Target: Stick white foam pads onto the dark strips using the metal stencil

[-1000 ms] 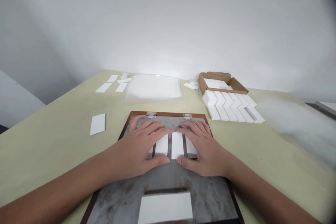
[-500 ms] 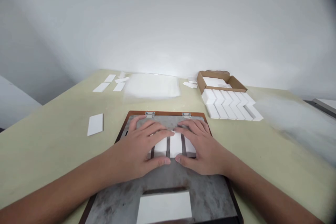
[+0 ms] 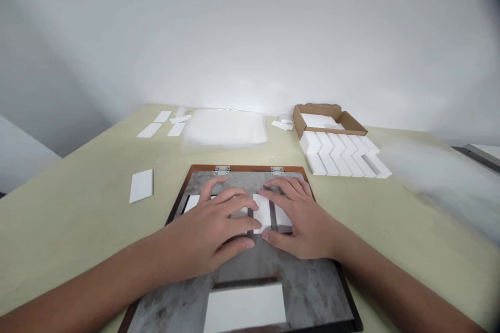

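A grey, stained metal plate (image 3: 308,291) lies on a brown hinged board (image 3: 250,168) in front of me. White rectangular pieces sit in a row of slots across it, and a middle white piece (image 3: 262,213) shows between my hands. My left hand (image 3: 216,221) is open, its fingers spread over the left part of the row, fingertips at the middle piece. My right hand (image 3: 302,213) is also open, spread over the right-hand white piece (image 3: 282,218), its thumb at the near edge of the row. A larger white piece (image 3: 245,308) lies in the near cutout.
On the left of the table (image 3: 78,208) lies a stack of white cards (image 3: 141,186). Behind it are several loose white pieces (image 3: 150,130) and a translucent sheet (image 3: 226,127). An open cardboard box (image 3: 353,127) and rows of white stacks (image 3: 344,156) stand at the back right.
My left hand's fingers have shifted toward me, and its index finger now reaches lower on the middle piece. The white piece at the far left is more exposed. My right hand has barely moved.
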The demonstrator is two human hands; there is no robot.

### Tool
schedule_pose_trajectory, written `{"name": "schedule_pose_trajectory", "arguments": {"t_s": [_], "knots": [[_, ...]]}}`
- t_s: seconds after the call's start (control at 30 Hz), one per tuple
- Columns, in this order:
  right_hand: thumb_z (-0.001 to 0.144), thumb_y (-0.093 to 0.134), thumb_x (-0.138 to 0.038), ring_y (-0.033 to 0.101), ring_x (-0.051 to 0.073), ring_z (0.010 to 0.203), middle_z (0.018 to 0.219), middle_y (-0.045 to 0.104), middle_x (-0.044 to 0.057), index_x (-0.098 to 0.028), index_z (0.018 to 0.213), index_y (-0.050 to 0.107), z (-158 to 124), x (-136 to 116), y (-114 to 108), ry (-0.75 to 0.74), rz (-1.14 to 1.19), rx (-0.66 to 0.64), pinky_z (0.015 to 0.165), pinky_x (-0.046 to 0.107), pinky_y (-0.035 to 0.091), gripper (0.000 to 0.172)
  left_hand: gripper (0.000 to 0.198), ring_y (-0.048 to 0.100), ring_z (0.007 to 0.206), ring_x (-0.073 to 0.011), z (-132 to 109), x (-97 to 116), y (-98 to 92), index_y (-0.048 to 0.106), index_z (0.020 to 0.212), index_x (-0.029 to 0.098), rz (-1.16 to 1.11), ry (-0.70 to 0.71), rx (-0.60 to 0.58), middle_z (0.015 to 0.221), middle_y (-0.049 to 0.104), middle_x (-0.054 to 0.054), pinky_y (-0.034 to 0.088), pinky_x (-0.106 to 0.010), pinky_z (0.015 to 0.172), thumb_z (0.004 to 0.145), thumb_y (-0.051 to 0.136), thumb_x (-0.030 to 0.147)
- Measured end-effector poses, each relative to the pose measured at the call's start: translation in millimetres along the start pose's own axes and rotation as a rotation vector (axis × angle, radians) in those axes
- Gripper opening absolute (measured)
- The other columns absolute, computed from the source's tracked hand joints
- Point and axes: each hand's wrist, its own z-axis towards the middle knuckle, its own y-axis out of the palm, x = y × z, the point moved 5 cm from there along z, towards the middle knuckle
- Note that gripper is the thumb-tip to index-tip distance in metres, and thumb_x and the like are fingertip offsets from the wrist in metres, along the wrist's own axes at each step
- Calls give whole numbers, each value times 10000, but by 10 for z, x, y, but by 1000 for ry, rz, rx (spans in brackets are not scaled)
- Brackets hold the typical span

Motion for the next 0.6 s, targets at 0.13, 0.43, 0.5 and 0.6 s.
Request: {"name": "schedule_pose_trajectory", "arguments": {"t_s": [0.13,0.43,0.5,0.6], "knots": [[910,739,-529,462,348,1438,1535,545,133,-249,1536,548,-4,-19,-22,-9,14,26,1228,589,288,712,235,593,1309,-278,-5,-50,-4,710,1273,325,25,-36,16,1353,673,-46,140,-575,1317,1044,659,353],[1060,545,-303,528,297,1372,1401,647,100,-272,1329,674,-40,146,-172,64,81,248,1160,546,367,300,410,588,1359,-313,15,-99,23,672,1409,332,74,0,26,1393,718,-38,110,-598,1330,1042,668,513],[1064,539,-286,545,290,1351,1368,664,90,-276,1260,714,-47,155,-170,64,82,259,1146,543,376,263,340,592,1351,-309,34,-72,25,698,1365,332,77,-7,21,1336,746,-24,86,-602,1331,1064,641,479],[1050,548,-246,562,283,1330,1351,677,74,-283,1178,754,-52,137,-161,52,78,262,1137,540,380,245,299,586,1350,-317,58,-28,11,704,1336,325,82,-22,19,1311,755,-14,32,-628,1320,1090,597,457]]}}
